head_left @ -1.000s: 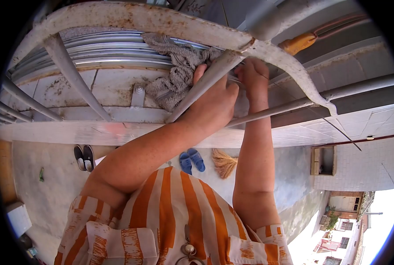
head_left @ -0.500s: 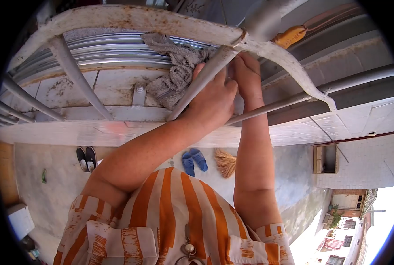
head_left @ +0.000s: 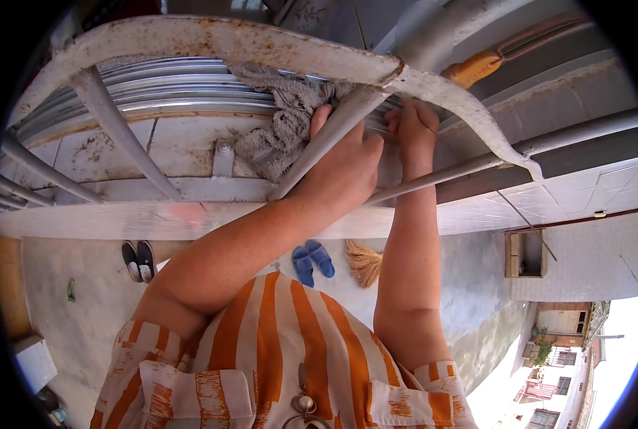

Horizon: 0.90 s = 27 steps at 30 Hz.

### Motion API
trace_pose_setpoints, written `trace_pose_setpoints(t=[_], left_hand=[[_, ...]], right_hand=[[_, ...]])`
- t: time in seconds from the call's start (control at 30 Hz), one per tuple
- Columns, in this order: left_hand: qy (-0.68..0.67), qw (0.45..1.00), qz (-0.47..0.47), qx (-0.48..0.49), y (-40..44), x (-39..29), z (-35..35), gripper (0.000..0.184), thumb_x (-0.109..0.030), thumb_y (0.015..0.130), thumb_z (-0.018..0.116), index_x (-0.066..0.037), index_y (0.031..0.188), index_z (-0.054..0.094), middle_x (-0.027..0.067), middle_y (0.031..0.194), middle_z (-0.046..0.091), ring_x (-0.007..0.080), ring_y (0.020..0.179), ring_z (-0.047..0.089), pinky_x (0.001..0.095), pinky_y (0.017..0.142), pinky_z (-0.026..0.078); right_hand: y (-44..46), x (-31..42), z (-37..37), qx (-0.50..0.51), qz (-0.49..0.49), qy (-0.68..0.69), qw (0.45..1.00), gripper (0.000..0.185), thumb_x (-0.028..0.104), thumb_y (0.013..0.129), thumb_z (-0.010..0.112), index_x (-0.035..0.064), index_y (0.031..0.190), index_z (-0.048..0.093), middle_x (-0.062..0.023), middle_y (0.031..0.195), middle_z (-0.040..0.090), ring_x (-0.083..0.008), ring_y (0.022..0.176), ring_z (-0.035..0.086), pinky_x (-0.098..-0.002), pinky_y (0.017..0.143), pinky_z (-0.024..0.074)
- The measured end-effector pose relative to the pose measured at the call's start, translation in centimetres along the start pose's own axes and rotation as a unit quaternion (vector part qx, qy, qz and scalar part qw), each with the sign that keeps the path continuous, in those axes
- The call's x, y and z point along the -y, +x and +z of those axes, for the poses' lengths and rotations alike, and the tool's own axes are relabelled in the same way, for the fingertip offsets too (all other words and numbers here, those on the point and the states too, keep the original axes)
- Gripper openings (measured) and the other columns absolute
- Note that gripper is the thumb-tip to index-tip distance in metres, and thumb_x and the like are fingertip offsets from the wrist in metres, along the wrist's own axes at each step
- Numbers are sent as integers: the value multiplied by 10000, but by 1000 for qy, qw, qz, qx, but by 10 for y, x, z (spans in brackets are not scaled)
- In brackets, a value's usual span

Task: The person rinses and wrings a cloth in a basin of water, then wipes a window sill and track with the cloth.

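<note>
My left hand (head_left: 344, 164) is closed at the grey cloth (head_left: 287, 118), with the thumb pressed against it. A slanted metal bar (head_left: 333, 139) hides part of this hand and its fingertips. The cloth lies bunched over the silvery window track (head_left: 183, 89) and the tiled sill (head_left: 183, 139). To the right of it, my right hand (head_left: 415, 132) is by the window frame, its fingers curled inward. Whatever those fingers hold, if anything, cannot be made out.
A white, rust-marked metal grille (head_left: 247, 39) arches between me and the window. An orange-yellow object (head_left: 473, 69) with a cord lies at upper right. Below are blue slippers (head_left: 312, 261), dark shoes (head_left: 139, 261) and a straw broom head (head_left: 363, 264).
My right hand has shifted slightly right, away from my left hand, and its fingers have come into view. The left hand and the cloth have barely moved.
</note>
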<state>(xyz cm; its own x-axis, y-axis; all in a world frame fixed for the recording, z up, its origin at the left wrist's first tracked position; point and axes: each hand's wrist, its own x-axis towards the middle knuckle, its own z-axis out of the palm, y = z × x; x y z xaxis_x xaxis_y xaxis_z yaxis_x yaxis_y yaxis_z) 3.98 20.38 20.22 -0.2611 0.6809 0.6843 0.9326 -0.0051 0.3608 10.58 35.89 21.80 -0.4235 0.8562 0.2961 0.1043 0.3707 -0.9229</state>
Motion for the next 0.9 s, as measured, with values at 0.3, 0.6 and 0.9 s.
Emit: trace_pose_setpoints(t=[0.3,0.6,0.9], left_hand=[[-2,1000,10,-10,1,0,-1,264,-145,620,659,-25,855,641,274,1244,460,361,1229,376,492,985,248],[-9,1000,1,-1,2,0,-2,240,-125,616,631,-12,827,633,273,1211,491,359,1215,401,488,992,249],[0,1000,5,-14,1,-1,-1,233,-125,606,633,-25,816,618,232,1184,502,340,1189,412,483,971,269]], right_hand=[[-9,16,19,73,30,-14,997,178,138,842,547,4,737,600,-30,621,561,-70,542,470,-224,465,345],[-19,22,30,36,68,86,993,202,76,873,467,-1,752,609,-18,677,547,-72,605,468,-233,513,368],[-15,17,34,22,30,76,996,146,60,857,499,7,913,623,-20,782,586,-92,705,515,-236,588,417]])
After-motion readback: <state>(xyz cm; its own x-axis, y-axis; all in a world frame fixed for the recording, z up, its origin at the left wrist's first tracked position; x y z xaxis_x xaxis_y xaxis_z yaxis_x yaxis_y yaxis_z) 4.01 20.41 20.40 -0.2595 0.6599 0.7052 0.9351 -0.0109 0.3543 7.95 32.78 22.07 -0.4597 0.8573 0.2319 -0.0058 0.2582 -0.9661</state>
